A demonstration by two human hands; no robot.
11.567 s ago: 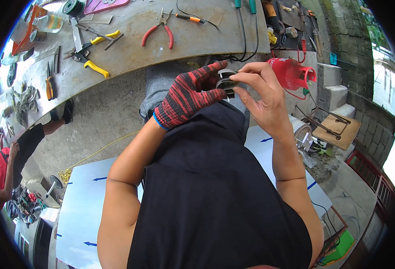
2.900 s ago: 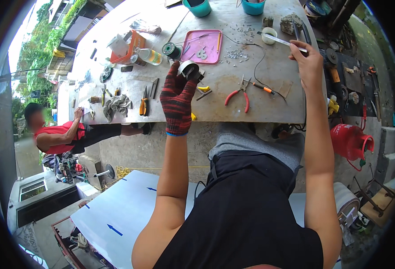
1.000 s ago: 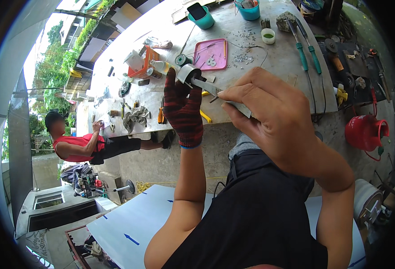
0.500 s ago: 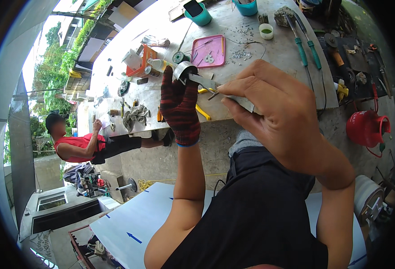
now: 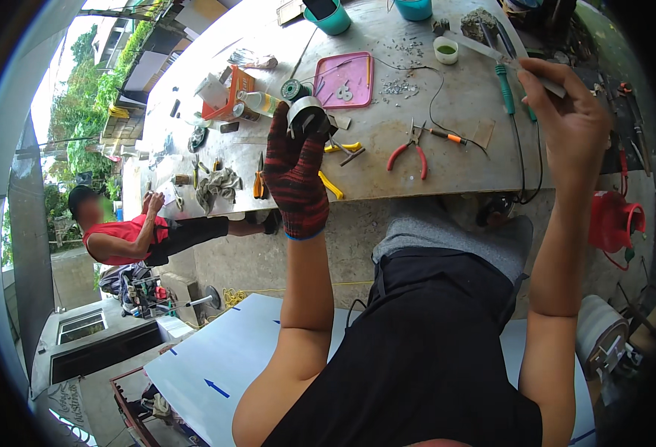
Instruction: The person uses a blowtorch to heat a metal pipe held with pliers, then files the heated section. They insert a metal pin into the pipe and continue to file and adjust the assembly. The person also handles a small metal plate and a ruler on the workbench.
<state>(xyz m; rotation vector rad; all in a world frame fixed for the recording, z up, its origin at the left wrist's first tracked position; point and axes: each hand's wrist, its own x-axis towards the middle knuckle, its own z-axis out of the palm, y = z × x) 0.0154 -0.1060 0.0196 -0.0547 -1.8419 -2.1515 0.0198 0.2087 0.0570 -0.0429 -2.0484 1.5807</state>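
Overhead, the gloved left hand (image 5: 294, 175) grips a small grey cylindrical part (image 5: 307, 118) at its fingertips, raised above the near edge of the bench (image 5: 447, 160). The bare right hand (image 5: 566, 123) is lifted well apart to the right, fingers pinched on a thin tool (image 5: 492, 51) whose shaft points up and left, away from the part. The step in hand appears to be work on the part with that tool, caught with tool and part separated; the next move likely calls for bringing the tip across to the part while the left grip keeps it steady. Just beyond the left fingertips lie yellow-handled tools (image 5: 332, 182), a wire spool (image 5: 293, 90) and a pink tray (image 5: 344, 79). Between the two hands lie red pliers (image 5: 410, 153) and a black cable (image 5: 440, 112), low on the bench and probably no obstacle to a pass made in the air. Left of the grip, another person (image 5: 131, 231) in red leans at the bench.
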